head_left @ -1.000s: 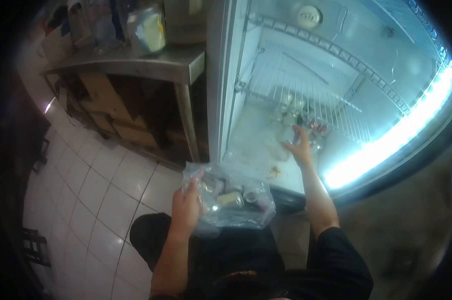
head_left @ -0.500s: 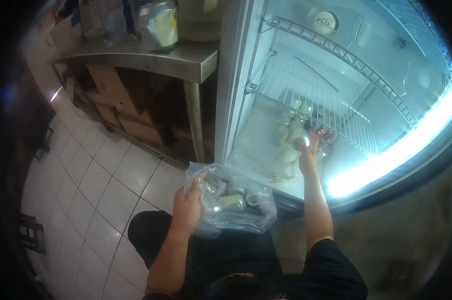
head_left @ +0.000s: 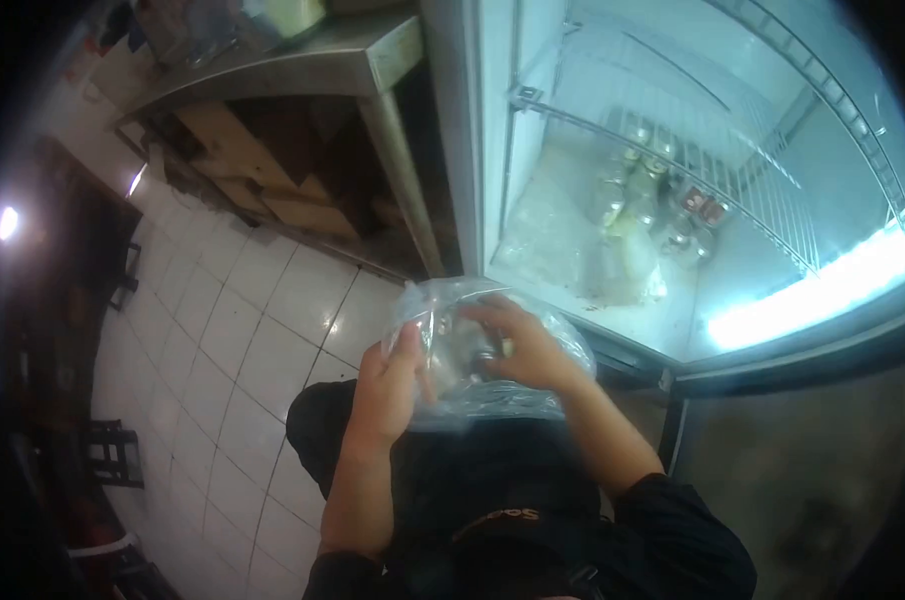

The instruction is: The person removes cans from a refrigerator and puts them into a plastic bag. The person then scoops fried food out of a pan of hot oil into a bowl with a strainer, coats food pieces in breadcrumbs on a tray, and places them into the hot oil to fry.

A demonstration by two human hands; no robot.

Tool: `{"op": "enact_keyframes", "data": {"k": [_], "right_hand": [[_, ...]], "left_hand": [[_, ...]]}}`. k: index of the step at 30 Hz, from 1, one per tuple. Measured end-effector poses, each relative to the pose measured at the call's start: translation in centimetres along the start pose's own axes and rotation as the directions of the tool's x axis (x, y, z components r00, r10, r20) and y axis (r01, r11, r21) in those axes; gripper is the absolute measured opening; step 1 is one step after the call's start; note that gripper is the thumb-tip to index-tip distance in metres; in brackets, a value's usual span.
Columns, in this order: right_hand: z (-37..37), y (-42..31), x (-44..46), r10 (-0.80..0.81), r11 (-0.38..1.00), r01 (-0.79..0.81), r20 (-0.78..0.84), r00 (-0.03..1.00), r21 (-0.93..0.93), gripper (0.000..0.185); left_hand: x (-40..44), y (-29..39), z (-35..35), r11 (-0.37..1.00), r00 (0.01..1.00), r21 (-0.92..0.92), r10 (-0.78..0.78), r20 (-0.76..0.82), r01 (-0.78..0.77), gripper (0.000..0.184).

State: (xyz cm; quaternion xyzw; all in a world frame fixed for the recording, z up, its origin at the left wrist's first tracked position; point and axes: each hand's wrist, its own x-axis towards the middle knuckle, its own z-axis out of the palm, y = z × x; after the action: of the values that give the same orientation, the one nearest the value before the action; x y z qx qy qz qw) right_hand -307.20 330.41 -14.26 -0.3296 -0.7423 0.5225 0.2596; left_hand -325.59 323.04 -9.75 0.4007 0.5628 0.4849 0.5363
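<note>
A clear plastic bag (head_left: 553,400) with several silver cans (head_left: 459,345) rests in front of my lap, its surface wrinkled and shiny. My left hand (head_left: 385,385) is closed on the bag's left side. Over the mouth of the bag, my right hand (head_left: 528,345) has its fingers curled round a can that is mostly hidden by the hand and blurred. More cans and bottles (head_left: 638,190) stand on the fridge floor under a wire shelf, with a red-labelled can (head_left: 703,205) among them.
The lit fridge (head_left: 598,255) stands open ahead on the right, its wire shelf (head_left: 663,145) above the cans. A metal table (head_left: 273,85) with boxes beneath is at the left. White floor tiles (head_left: 243,330) and a dark stool (head_left: 113,450) lie further left.
My right hand has come out of the fridge with a can and moved left and down into the bag. The left hand still holds the bag. The view has shifted.
</note>
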Motion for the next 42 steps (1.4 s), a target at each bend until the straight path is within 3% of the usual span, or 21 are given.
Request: {"op": "enact_keyframes", "data": {"k": [2,4,6,8,9,11,12,14,15,17,18,20,21,22,24,27,34,35,36,40,42], "right_hand": [[0.5,1.3,0.5,0.121,0.978,-0.138,-0.112,0.986,-0.157,0.052],[0.7,3.8,1.2,-0.011,0.945,-0.005,-0.045,0.999,-0.327,0.062],[-1.4,2.9,-0.3,-0.133,0.954,0.125,-0.011,0.991,-0.273,0.049],[-5.1,1.6,-1.6,-0.045,0.996,0.052,-0.085,0.995,0.071,0.032],[-7.1,3.0,-1.9,0.202,0.969,-0.116,-0.431,0.879,0.218,0.022],[-12.7,5.1,-2.6,0.034,0.999,-0.048,-0.879,0.475,0.012,0.022],[-15.5,6.8,-2.9,-0.094,0.933,-0.305,-0.946,0.311,-0.193,0.023],[-19.5,13.5,-4.0,0.001,0.897,-0.38,-0.86,0.511,-0.226,0.023],[-19.2,13.0,-3.7,-0.01,0.899,-0.371,-0.857,0.515,-0.233,0.023],[-17.1,10.8,-4.1,-0.325,0.68,-0.406,-0.747,0.58,-0.611,0.021],[-16.1,9.4,-4.2,-0.318,0.68,-0.404,-0.742,0.59,-0.612,0.021],[-14.3,7.3,-4.4,-0.027,0.944,-0.237,-0.772,0.635,-0.228,0.019],[-13.7,7.1,-3.9,0.246,0.946,-0.322,-0.615,0.749,-0.014,0.017],[-13.2,9.7,-3.6,0.105,0.932,-0.286,-0.592,0.799,-0.221,0.015],[-13.9,15.4,-3.0,0.042,0.812,-0.489,-0.804,0.594,-0.319,0.017],[-14.0,14.7,-2.0,0.001,0.647,-0.633,-0.829,0.559,-0.426,0.03],[-17.6,15.7,-2.4,0.132,0.559,-0.557,-0.597,0.791,-0.614,0.052],[-18.7,15.2,-2.1,0.411,0.726,-0.644,-0.597,0.689,-0.244,0.058],[-19.5,14.9,-2.0,0.66,0.721,-0.671,-0.466,0.589,0.172,0.063],[-19.1,15.4,-2.2,0.436,0.8,-0.562,-0.44,0.786,-0.211,0.064],[-18.0,14.9,-1.1,0.49,0.741,-0.62,-0.422,0.763,-0.259,0.062]], "left_hand": [[-0.3,0.0,0.0,0.999,1.0,0.025,0.026,-0.003,-0.025,0.052],[-0.3,0.0,0.1,0.998,0.999,0.037,0.051,-0.014,-0.05,0.052],[-0.1,-0.1,0.2,0.999,0.997,0.015,0.036,-0.071,-0.035,0.052],[-0.1,0.1,0.3,0.999,0.998,0.027,0.023,-0.062,-0.022,0.053],[-0.3,0.6,0.6,0.999,0.999,0.037,0.017,-0.039,-0.016,0.054],[-0.3,0.6,0.5,0.999,1.0,0.039,0.01,-0.021,-0.009,0.054],[-0.1,0.2,0.4,0.999,1.0,0.042,0.013,-0.019,-0.012,0.054],[-0.1,0.3,0.3,0.999,0.999,0.042,0.027,-0.021,-0.026,0.055],[-0.2,0.8,0.4,0.998,0.999,0.052,0.039,-0.011,-0.039,0.055],[-0.2,0.8,0.2,0.997,0.999,0.059,0.04,-0.01,-0.039,0.055],[0.0,0.5,-0.2,0.997,1.0,0.071,0.027,0.013,-0.028,0.051],[0.1,0.3,-0.3,0.996,0.999,0.083,0.006,0.037,-0.009,0.049],[0.1,0.5,-0.1,0.998,0.999,0.057,0.013,0.04,-0.016,0.049],[0.0,0.6,0.1,0.999,0.999,0.031,0.021,0.044,-0.023,0.049],[-0.1,0.3,0.1,0.999,0.998,0.037,0.037,0.042,-0.038,0.049],[0.1,0.6,0.1,0.997,0.998,0.054,0.054,0.028,-0.056,0.049],[0.1,0.2,0.0,0.999,0.999,0.041,0.029,0.02,-0.03,0.048],[0.1,0.2,-0.1,0.999,0.999,0.036,0.029,0.02,-0.029,0.048],[0.1,0.2,-0.1,0.998,0.999,0.048,0.03,0.025,-0.031,0.047],[0.1,0.6,-0.1,0.999,0.999,0.051,0.001,0.04,-0.003,0.047],[0.2,0.4,-0.3,0.999,0.999,0.052,0.011,0.045,-0.013,0.047]]}}
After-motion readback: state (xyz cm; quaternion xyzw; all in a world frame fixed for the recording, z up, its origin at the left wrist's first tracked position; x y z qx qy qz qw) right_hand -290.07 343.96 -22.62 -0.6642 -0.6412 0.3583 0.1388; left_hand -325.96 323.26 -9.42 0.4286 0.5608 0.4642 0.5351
